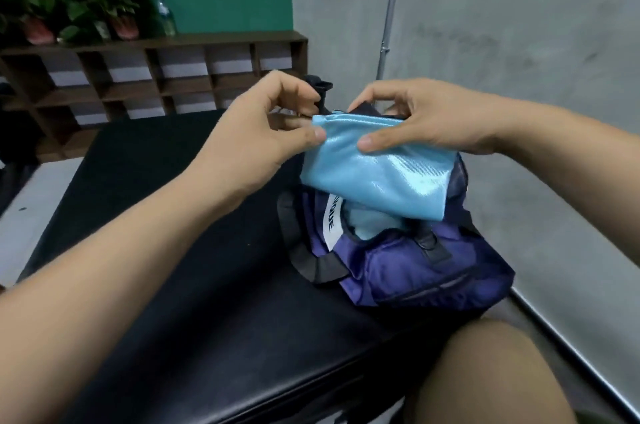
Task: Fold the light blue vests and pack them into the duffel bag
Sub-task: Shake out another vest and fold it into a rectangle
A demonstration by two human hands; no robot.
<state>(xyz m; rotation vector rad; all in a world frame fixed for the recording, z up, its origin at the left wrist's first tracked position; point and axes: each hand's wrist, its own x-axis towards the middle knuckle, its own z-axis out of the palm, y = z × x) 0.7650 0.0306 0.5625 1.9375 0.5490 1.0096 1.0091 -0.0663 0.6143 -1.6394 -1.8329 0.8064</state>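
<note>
Left hand (266,125) and right hand (412,118) each pinch the top edge of a folded light blue vest (377,170), thumbs on its front, held above the open purple duffel bag (412,267). Bag sits on a black table (156,215); more blue fabric (370,226) shows inside it.

Black padded bench (166,250) (glossy top) bears the purple duffel bag (408,267)

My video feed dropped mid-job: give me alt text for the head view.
The left hand and right hand pinch a folded light blue vest above the open purple duffel bag on a black table. More light blue fabric shows inside the bag.
</note>
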